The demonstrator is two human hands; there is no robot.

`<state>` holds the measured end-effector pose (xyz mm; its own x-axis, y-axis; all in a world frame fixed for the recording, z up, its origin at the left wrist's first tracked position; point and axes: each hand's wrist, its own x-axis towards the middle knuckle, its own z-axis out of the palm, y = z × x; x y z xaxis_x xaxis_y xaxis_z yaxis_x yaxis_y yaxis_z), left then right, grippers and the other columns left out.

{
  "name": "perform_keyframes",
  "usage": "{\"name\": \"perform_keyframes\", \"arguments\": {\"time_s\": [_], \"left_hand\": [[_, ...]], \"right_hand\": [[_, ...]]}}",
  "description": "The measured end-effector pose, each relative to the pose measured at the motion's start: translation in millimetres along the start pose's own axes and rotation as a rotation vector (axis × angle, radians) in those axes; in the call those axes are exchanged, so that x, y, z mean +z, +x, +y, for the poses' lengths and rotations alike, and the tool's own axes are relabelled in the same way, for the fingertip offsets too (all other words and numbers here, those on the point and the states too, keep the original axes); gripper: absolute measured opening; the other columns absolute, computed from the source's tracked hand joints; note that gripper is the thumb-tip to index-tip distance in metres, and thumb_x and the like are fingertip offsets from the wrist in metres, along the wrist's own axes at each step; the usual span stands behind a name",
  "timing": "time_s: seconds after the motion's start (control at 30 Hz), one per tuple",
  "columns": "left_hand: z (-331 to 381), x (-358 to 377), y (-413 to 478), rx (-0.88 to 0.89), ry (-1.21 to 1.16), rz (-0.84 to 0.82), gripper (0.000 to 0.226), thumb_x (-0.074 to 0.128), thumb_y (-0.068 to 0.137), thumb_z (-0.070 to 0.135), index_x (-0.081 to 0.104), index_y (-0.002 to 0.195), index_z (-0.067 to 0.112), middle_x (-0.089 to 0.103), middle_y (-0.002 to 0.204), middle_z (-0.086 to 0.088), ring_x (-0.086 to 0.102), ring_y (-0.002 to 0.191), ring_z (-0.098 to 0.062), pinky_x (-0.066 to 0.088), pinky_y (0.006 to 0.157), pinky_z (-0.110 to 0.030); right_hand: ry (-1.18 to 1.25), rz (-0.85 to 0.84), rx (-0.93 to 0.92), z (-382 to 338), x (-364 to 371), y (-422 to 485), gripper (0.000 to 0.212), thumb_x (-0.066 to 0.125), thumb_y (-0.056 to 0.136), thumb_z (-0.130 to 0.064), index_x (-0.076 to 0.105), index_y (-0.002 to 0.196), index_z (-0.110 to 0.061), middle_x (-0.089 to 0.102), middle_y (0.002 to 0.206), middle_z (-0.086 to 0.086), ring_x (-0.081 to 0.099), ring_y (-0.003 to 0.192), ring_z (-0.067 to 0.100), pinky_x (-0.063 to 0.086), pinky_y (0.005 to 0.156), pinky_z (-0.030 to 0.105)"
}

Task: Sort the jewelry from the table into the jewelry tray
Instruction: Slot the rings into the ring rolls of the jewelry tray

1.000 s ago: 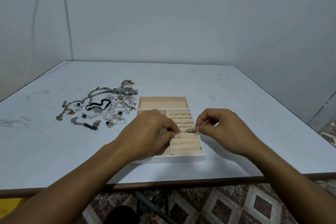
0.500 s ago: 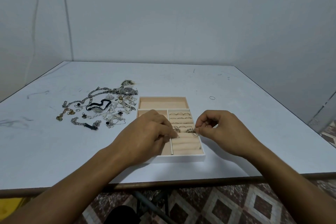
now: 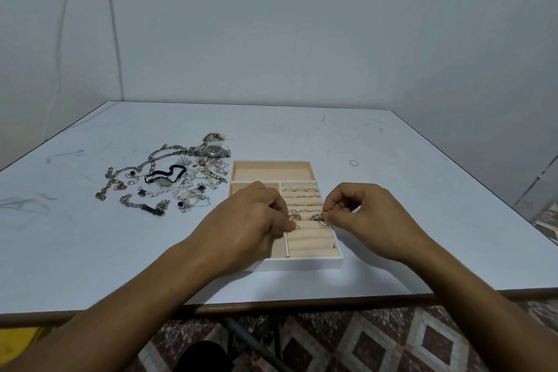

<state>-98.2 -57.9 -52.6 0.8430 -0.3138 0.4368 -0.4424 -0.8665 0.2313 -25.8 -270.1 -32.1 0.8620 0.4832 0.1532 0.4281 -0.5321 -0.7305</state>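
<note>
Pale grey walls enclose a scuffed white bench [image 3: 392,190], where a white jewelry tray with beige padded compartments [image 3: 302,263] sits near the front edge. Over the last second the left hand [image 3: 241,226] has edged slightly further over the tray. Its curled fingers pinch a thin metal ring [image 3: 295,220] low against the beige ring rolls [image 3: 311,241], just below the rows of seated rings [image 3: 300,190]. The right hand [image 3: 371,217] has barely shifted and grips a small bunch of spare rings [image 3: 321,219] above the tray's right side. This suggests one more ring is being pressed into a slot while the supply waits. The tangled heap of chains, pearls and a wristwatch [image 3: 169,184] lies left of the tray, and a lone thin ring [image 3: 354,163] lies to its right, so most sorting remains.
</note>
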Motion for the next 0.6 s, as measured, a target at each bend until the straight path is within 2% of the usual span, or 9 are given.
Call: {"name": "perform_keyframes", "arguments": {"time_s": [0.17,0.33,0.5,0.6], "left_hand": [[-0.2,-1.9,-0.6,-0.075,-0.078,-0.008,0.029,0.063,0.085,0.007,0.076,0.1,0.029,0.064,0.095,0.013,0.051,0.094,-0.007,0.045,0.08,-0.026],[1.2,-7.4,0.2,-0.101,-0.111,-0.028,0.033,0.047,0.086,0.021,0.074,0.103,0.027,0.065,0.093,0.011,0.05,0.094,-0.006,0.038,0.079,-0.019],[1.6,-13.5,1.1,-0.1,-0.111,-0.054,0.034,0.046,0.084,0.023,0.074,0.101,0.027,0.066,0.095,0.011,0.055,0.094,-0.008,0.043,0.082,-0.024],[0.1,-14.7,0.9,-0.112,-0.105,-0.063,0.032,0.047,0.084,0.023,0.074,0.1,0.027,0.066,0.097,0.013,0.054,0.095,-0.007,0.045,0.083,-0.028]], "right_hand": [[-0.021,0.005,-0.023,-0.1,2.8,-1.1,0.012,0.069,0.079,-0.015,0.069,0.073,-0.025,0.068,0.073,-0.004,0.058,0.068,0.01,0.044,0.061,0.013],[-0.12,0.02,-0.117,0.7,5.7,-4.0,0.015,0.068,0.081,-0.011,0.067,0.074,-0.025,0.065,0.07,-0.01,0.057,0.071,0.005,0.042,0.061,0.01],[-0.254,0.012,-0.213,2.2,9.7,-7.4,0.012,0.064,0.083,-0.018,0.063,0.076,-0.028,0.062,0.076,-0.015,0.055,0.083,0.004,0.036,0.065,0.014],[-0.285,0.007,-0.239,4.7,9.9,-8.5,0.012,0.063,0.084,-0.02,0.063,0.078,-0.029,0.062,0.077,-0.016,0.054,0.084,0.003,0.04,0.069,0.019]]}}
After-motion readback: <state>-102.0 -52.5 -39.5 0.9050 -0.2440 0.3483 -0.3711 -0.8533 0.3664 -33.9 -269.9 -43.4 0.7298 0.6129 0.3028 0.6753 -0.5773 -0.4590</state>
